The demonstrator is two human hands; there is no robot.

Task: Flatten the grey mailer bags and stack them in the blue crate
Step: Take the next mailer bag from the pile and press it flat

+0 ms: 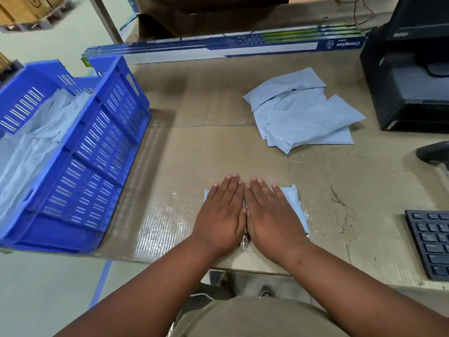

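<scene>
Under both palms, near the front edge of the cardboard-covered table [218,147], lies one grey mailer bag [292,203], mostly hidden, with only its left corner and its right side showing past the hands. The left hand [222,212] and the right hand [271,212] lie side by side on it, thumbs touching at the middle, fingers straight and close together, pointing toward 12 o'clock; they press flat on the bag and grip nothing. At about 1 o'clock from the hands, well apart from them, a loose pile of grey mailer bags [303,113] sits on the cardboard, crumpled and overlapping at different angles. At 9 to 10 o'clock stands the blue crate [102,147], its slotted long wall facing the hands and its near end reaching the table's front edge; inside it lie grey bags [31,147], though how neatly they are stacked cannot be told. Beyond, at 12 o'clock, several long blue-and-white boxes [218,46] lie across the back of the table, printed with the word Crompton upside down. At 2 o'clock a black box-shaped device [408,93] stands at the table's right side, and at 3 to 4 o'clock the corner of a dark keyboard [430,242] shows at the frame's edge.
</scene>
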